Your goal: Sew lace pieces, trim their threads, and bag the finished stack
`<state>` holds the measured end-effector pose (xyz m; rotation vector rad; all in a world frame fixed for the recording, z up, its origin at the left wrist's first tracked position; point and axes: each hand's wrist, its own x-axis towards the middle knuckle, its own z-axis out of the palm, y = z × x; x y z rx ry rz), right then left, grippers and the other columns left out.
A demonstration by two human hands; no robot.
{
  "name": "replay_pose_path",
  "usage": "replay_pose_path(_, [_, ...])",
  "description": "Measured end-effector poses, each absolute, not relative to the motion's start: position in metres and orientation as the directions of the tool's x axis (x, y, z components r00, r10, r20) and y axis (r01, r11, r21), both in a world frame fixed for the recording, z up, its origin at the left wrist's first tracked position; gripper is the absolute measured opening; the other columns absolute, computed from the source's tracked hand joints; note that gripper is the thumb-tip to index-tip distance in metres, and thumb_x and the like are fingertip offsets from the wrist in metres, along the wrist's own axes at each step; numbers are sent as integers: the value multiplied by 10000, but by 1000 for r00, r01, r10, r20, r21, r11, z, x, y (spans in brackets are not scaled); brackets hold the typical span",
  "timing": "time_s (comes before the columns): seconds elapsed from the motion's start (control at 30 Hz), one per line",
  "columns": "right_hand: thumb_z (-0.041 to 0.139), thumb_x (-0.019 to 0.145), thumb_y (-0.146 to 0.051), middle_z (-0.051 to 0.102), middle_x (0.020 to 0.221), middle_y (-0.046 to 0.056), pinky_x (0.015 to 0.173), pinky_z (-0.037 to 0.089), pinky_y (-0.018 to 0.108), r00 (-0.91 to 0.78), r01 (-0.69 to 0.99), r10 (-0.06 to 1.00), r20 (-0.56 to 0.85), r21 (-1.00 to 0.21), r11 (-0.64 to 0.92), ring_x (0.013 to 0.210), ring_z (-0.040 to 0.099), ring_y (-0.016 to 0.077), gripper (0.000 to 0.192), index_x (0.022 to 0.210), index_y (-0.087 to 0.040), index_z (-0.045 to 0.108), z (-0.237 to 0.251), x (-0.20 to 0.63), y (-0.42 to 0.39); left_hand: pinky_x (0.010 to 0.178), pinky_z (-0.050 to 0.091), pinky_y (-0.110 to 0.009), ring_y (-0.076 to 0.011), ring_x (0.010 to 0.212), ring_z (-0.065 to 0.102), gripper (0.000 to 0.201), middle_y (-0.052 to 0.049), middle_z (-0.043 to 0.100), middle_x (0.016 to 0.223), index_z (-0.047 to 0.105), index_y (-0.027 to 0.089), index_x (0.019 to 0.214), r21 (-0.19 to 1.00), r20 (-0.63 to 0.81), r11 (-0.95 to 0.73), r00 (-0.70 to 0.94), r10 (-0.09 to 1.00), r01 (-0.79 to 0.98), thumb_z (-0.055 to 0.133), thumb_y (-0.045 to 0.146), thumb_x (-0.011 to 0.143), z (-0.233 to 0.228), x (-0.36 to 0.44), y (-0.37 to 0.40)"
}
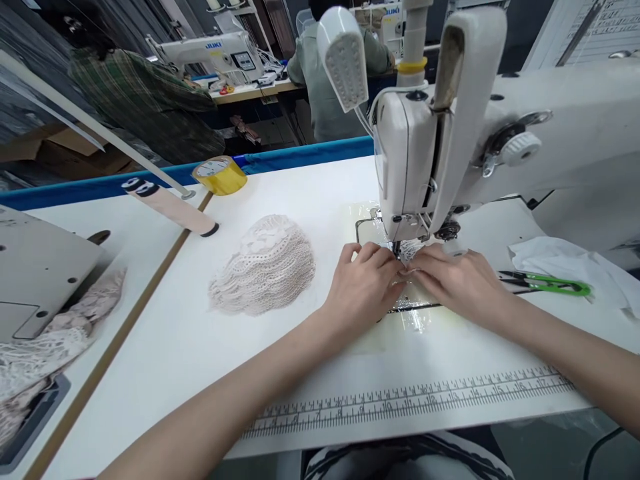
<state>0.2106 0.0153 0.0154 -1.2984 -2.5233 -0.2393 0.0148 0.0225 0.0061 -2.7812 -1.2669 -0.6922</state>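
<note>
In the head view, both hands meet in the middle of the frame, just below the needle area of the white sewing machine [450, 133]. The left hand [363, 283] lies flat with bent fingers, and the right hand [457, 280] comes from the right side; their fingertips touch each other over a small piece of lace [411, 249] under the presser foot. The fingers of both hands are pressed down on this piece and partly closed on it, but a true grip cannot be told, because the hands hide most of the lace. The needle itself is hard to make out behind the machine head.

To the left of the hands, a pile of lace pieces [265, 267] rests on the white counter [300, 193], well apart from the left hand. A roll of yellow tape [220, 175] stands near the far edge of the counter, in the upper left part of the frame, and a pink thread cone [173, 207] lies on its side beside it. On the right, green thread snips [547, 283] lie on a white cloth [570, 263], near the right wrist. A printed ruler [410, 400] runs along the near edge of the counter.

At the lower left, more lace fabric [45, 347] is cut off by the frame edge. At the top, two persons sit at another counter; one seated person [325, 87] shows only the back.
</note>
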Motion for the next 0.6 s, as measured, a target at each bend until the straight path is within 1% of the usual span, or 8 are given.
replay_pose_path(0.1, [396, 997, -248, 699, 829, 32, 552, 320, 261, -477, 856, 828, 295, -57, 513, 567, 525, 136, 307, 1034, -191, 695, 14, 211, 17, 857, 342, -394, -205, 959, 573, 163, -3, 715, 912, 695, 213, 905, 334, 331, -602, 508, 796, 726, 536, 236, 932, 9, 19, 33])
replay_pose_path(0.17, [434, 988, -288, 696, 836, 33, 550, 322, 263, -477, 854, 829, 293, -70, 516, 578, 533, 140, 284, 1066, -191, 689, 13, 211, 17, 834, 341, -392, -204, 961, 569, 176, 8, 715, 902, 692, 220, 870, 435, 258, -537, 472, 843, 722, 529, 215, 933, 13, 19, 37])
replay_pose_path(0.23, [500, 957, -308, 699, 840, 33, 555, 326, 265, -496, 841, 812, 307, -65, 538, 596, 543, 144, 258, 1094, -197, 689, 12, 212, 17, 825, 337, -394, -204, 960, 565, 180, 14, 715, 911, 694, 224, 866, 482, 208, -505, 467, 860, 716, 526, 201, 929, 17, 17, 39])
replay_pose_path(0.3, [523, 936, -269, 703, 838, 29, 569, 335, 265, -513, 825, 788, 342, -56, 562, 616, 557, 143, 237, 1076, -210, 705, 12, 213, 17, 840, 334, -405, -206, 955, 563, 198, 10, 716, 924, 700, 229, 878, 467, 200, -523, 491, 848, 713, 513, 188, 929, 20, 14, 40])
replay_pose_path(0.37, [511, 927, -199, 709, 844, 20, 586, 346, 268, -538, 799, 748, 389, -47, 599, 638, 571, 140, 232, 1008, -215, 727, 12, 214, 18, 865, 334, -414, -209, 956, 564, 213, -4, 712, 935, 708, 231, 895, 399, 237, -583, 535, 811, 707, 502, 194, 935, 19, 11, 39])
replay_pose_path(0.43, [516, 914, -166, 723, 878, 11, 608, 361, 275, -583, 754, 686, 437, -24, 656, 670, 587, 141, 224, 936, -209, 735, 13, 215, 17, 885, 340, -409, -203, 957, 572, 222, -15, 708, 956, 711, 228, 918, 284, 326, -674, 592, 737, 682, 493, 202, 943, 16, 7, 37])
replay_pose_path(0.53, [526, 915, -144, 746, 969, -7, 655, 389, 289, -660, 684, 581, 477, 62, 727, 749, 623, 147, 218, 881, -204, 733, 17, 213, 15, 901, 352, -386, -183, 957, 590, 207, -18, 713, 1004, 708, 210, 963, 40, 489, -782, 670, 558, 622, 508, 168, 933, 7, 3, 28])
replay_pose_path(0.6, [529, 916, -126, 754, 961, -13, 688, 409, 296, -694, 655, 537, 480, 112, 747, 779, 640, 146, 224, 849, -191, 733, 19, 212, 13, 896, 361, -377, -178, 952, 600, 176, -21, 723, 998, 700, 178, 993, -105, 554, -792, 696, 456, 602, 545, 146, 913, 2, 2, 19])
